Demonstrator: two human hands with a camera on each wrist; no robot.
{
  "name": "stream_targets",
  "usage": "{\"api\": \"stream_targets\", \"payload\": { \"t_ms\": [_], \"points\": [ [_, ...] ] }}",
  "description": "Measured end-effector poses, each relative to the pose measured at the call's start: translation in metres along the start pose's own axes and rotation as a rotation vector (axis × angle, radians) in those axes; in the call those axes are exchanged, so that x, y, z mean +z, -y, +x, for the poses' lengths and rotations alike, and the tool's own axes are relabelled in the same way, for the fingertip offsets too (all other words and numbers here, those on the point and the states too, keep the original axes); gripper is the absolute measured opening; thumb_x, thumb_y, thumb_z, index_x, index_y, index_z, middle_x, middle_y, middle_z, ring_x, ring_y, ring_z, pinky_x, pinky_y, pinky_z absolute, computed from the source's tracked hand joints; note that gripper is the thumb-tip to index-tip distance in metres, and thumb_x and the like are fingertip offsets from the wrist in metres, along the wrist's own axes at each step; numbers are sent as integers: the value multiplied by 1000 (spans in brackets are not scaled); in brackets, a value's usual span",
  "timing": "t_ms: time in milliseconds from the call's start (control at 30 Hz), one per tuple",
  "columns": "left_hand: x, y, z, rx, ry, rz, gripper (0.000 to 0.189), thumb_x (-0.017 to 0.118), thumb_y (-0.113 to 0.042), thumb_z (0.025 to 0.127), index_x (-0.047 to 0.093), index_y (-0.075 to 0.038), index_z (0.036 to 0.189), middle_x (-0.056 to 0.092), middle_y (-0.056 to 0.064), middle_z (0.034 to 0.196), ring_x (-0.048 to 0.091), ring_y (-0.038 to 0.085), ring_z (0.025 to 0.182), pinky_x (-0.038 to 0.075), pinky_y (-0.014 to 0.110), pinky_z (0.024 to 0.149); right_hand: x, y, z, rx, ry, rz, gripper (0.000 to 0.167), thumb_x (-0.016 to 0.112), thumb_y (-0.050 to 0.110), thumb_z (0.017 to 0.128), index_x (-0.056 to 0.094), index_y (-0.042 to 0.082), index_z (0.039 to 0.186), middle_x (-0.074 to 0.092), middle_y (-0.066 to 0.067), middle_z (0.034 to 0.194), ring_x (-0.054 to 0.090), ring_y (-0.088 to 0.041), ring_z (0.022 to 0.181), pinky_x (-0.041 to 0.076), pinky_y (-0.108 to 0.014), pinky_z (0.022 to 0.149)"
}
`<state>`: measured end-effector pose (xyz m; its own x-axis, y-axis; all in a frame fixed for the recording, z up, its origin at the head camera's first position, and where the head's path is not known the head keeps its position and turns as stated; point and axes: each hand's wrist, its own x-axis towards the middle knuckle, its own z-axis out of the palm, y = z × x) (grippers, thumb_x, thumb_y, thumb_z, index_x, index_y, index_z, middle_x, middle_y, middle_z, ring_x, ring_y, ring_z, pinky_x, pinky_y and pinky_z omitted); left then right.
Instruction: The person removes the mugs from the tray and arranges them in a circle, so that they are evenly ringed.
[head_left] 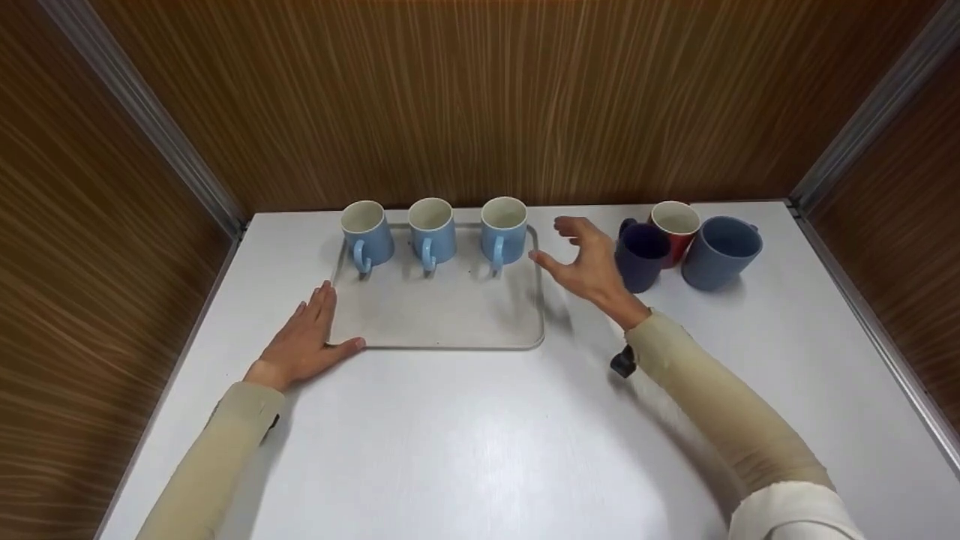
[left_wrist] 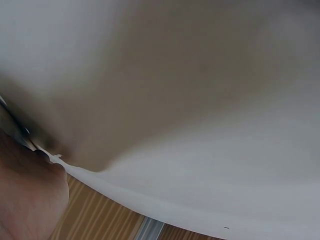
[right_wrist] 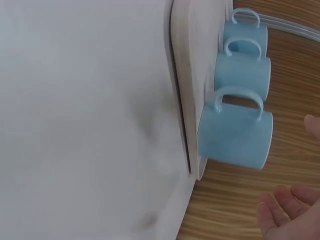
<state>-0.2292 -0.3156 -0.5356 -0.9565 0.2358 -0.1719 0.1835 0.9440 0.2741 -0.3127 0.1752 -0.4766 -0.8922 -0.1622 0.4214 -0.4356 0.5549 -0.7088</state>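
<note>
Three light blue mugs stand in a row along the back of a pale tray: the left mug, the middle mug and the right mug, handles toward me. My left hand rests at the tray's front left corner, fingers straight along its side and thumb on the front edge. My right hand hovers just right of the tray, thumb and fingers spread apart with nothing between them. In the right wrist view its fingertips are close to the nearest blue mug.
Right of my right hand stand a dark navy mug, a red mug and a larger grey-blue mug, close together. Wood-grain panels enclose the white table at the back and both sides.
</note>
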Motion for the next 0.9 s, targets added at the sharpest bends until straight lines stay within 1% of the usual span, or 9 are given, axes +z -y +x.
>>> {"api": "stream_targets", "payload": {
  "t_ms": [100, 267, 333, 467, 667, 800, 900],
  "points": [
    [0, 0, -1, -3, 3, 2, 122, 41, -88, 95, -4, -3, 171, -8, 14, 180, -3, 37, 168, 4, 56, 136, 11, 5, 2, 37, 55, 31, 67, 87, 35, 91, 61, -1, 141, 65, -23, 140, 65, -39, 128, 55, -55, 111],
    [0, 0, -1, -2, 0, 9, 122, 41, -88, 95, -3, -3, 171, -8, 14, 181, -2, 36, 168, 5, 55, 136, 27, 10, 6, 78, 118, 99, 67, 86, 31, 92, 59, -4, 143, 63, -26, 141, 64, -43, 129, 54, -56, 112],
    [0, 0, 0, 1, -2, 4, 122, 41, -88, 95, -3, -2, 171, -7, 15, 180, -2, 37, 168, 5, 56, 136, 32, 12, 7, 94, 128, 122, 65, 86, 29, 93, 60, -4, 142, 64, -26, 139, 65, -44, 128, 55, -56, 110],
    [0, -1, 0, 7, -4, 5, 122, 42, -87, 96, -3, -1, 170, -6, 16, 180, -1, 37, 168, 5, 56, 136, 43, 15, 8, 121, 146, 151, 58, 84, 29, 95, 62, -2, 139, 67, -22, 135, 67, -40, 126, 56, -54, 109],
    [0, 0, 1, 7, -6, 4, 122, 42, -86, 96, -3, -1, 170, -7, 15, 180, -2, 35, 168, 4, 54, 137, 59, 19, 9, 164, 176, 190, 52, 80, 27, 98, 61, 0, 137, 67, -19, 136, 66, -35, 125, 56, -49, 110],
    [0, 0, 0, 4, -6, -3, 122, 42, -87, 96, -3, -2, 170, -7, 15, 181, -2, 35, 168, 4, 54, 137, 68, 21, 10, 192, 170, 209, 49, 78, 25, 100, 62, 0, 137, 68, -20, 134, 69, -33, 121, 59, -45, 105],
    [0, 0, 0, 0, -3, -2, 122, 42, -88, 95, -4, -3, 171, -7, 14, 181, -2, 35, 168, 4, 55, 137, 73, 22, 11, 205, 150, 220, 46, 76, 23, 101, 61, -2, 137, 69, -21, 133, 71, -34, 118, 60, -43, 101]
  ]
}}
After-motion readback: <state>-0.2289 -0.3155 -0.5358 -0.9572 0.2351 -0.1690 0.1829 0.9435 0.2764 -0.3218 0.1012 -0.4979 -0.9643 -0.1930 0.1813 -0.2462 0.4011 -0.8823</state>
